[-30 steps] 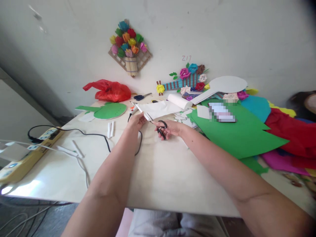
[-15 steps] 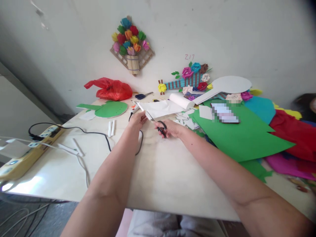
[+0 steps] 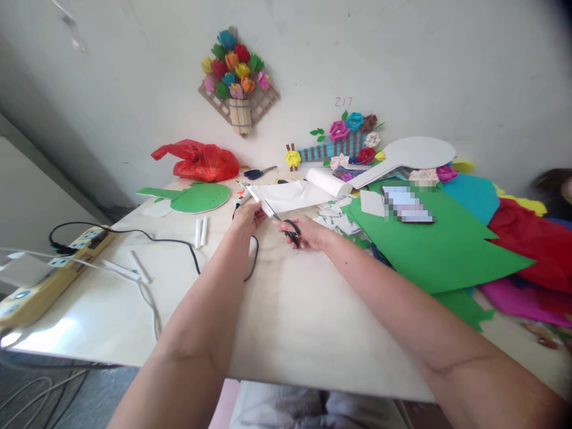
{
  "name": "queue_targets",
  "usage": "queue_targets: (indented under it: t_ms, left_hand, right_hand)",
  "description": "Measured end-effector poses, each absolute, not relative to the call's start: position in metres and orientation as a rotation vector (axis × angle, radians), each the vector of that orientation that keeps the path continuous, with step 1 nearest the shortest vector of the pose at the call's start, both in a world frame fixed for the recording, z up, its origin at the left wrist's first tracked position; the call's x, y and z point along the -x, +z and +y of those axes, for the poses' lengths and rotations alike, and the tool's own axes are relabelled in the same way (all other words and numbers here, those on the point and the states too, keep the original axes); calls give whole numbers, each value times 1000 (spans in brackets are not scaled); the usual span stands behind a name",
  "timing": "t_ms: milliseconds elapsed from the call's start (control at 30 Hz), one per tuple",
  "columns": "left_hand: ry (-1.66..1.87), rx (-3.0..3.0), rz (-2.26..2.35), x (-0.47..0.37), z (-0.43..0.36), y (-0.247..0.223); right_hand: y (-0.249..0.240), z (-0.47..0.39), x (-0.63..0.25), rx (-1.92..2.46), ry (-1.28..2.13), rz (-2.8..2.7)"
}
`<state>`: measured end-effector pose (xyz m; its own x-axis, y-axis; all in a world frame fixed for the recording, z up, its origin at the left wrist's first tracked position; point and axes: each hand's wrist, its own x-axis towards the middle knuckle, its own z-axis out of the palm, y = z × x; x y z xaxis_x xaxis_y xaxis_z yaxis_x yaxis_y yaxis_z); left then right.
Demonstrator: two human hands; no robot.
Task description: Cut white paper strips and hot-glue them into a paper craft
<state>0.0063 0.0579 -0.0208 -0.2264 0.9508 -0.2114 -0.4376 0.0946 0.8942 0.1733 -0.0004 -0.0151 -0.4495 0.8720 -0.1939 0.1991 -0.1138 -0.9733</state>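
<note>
My right hand (image 3: 309, 232) is closed around black-handled scissors (image 3: 292, 234), their blades pointing up and left towards my other hand. My left hand (image 3: 250, 217) pinches a thin white paper strip (image 3: 254, 193), which slants up and left beyond the fingers. The scissor blades meet the strip's near end; whether they are cutting it cannot be made out. Just behind both hands lies a white paper sheet (image 3: 290, 196) with a rolled end (image 3: 328, 183). Two short white paper sticks (image 3: 201, 232) rest left of my left hand.
A green paper shape (image 3: 201, 198) and red plastic bag (image 3: 208, 162) lie at the back left. A power strip (image 3: 49, 280) with cables runs along the left edge. Paper scraps (image 3: 335, 219), green sheets (image 3: 438, 250) and a phone (image 3: 407, 205) occupy the right.
Both hands stay in nearly the same place. The scissor blades look slightly shifted against the white strip, and the strip's angle is almost unchanged.
</note>
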Motion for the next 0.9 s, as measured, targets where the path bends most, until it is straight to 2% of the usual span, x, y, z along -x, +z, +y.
queue_targets:
  t_ms: [900]
  left_hand:
    - [1565, -611, 1061, -6, 63, -31]
  right_hand:
    - [-17, 3, -165, 1185, 1592, -1557]
